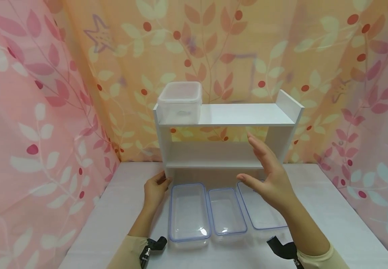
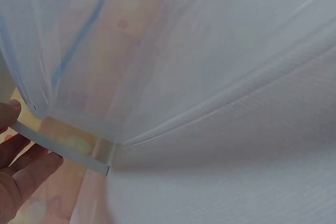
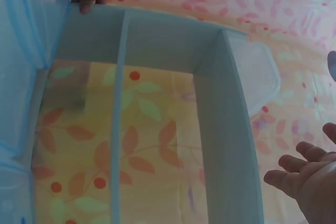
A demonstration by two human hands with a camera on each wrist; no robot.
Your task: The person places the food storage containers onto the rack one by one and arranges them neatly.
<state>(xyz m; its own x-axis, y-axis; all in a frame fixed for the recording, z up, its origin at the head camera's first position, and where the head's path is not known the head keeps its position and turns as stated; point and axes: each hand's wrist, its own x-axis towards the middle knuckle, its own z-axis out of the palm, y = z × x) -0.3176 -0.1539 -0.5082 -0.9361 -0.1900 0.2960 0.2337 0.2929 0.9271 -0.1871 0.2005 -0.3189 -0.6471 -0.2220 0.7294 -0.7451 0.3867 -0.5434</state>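
Note:
A white two-tier shelf [image 1: 244, 114] stands on the table. My left hand [image 1: 155, 190] pinches the lower front edge of its left side panel; in the left wrist view the thumb and fingers lie on either side of the panel edge [image 2: 68, 150]. Raised in front of the shelf's right part, my right hand [image 1: 273, 179] has its fingers extended and thumb apart, holding nothing. A clear lidded food container [image 1: 180, 104] sits on the left of the top board. The right wrist view shows the right hand [image 3: 315, 179] apart from the shelf [image 3: 231, 129].
Three clear containers with blue rims stand before the shelf: a large left one [image 1: 190, 213], a smaller middle one [image 1: 228, 213] and a right one [image 1: 264, 213], partly behind my right hand. Patterned curtains [image 1: 39, 149] surround the white table [image 1: 113, 209].

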